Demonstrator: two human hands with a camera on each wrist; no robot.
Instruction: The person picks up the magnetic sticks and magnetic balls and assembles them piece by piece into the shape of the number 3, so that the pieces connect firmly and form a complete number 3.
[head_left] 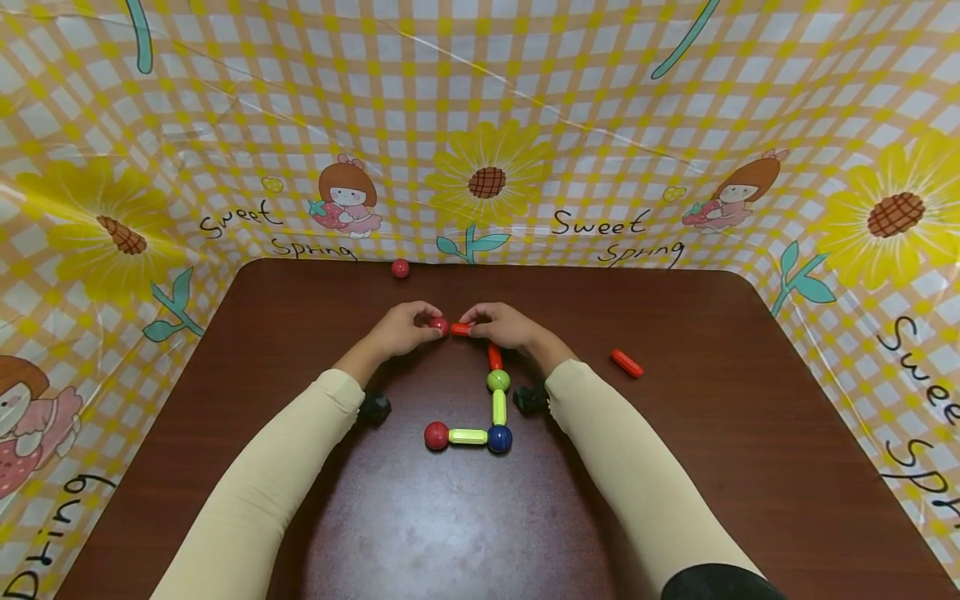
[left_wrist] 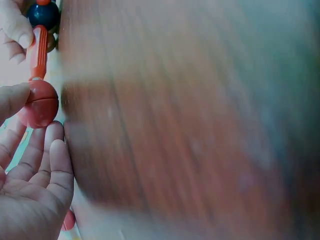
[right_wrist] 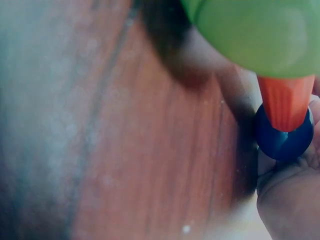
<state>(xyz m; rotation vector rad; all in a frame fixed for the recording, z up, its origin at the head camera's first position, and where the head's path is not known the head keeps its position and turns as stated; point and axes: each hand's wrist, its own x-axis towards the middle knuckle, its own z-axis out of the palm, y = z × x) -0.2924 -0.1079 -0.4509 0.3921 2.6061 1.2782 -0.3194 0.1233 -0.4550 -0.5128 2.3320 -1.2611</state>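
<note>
My left hand pinches a red ball between thumb and fingers. From the right, my right hand grips an orange-red rod whose end meets that ball. In the left wrist view a dark blue ball sits at the rod's other end; the right hand covers it in the head view. Another red rod runs from under the right hand to a green ball. A yellow-green rod joins this to a blue ball, and a second yellow-green rod leads left to a red ball.
A loose red ball lies at the table's back edge. One loose red rod rests right of the right hand. Checked fabric encloses the brown table at the back and sides.
</note>
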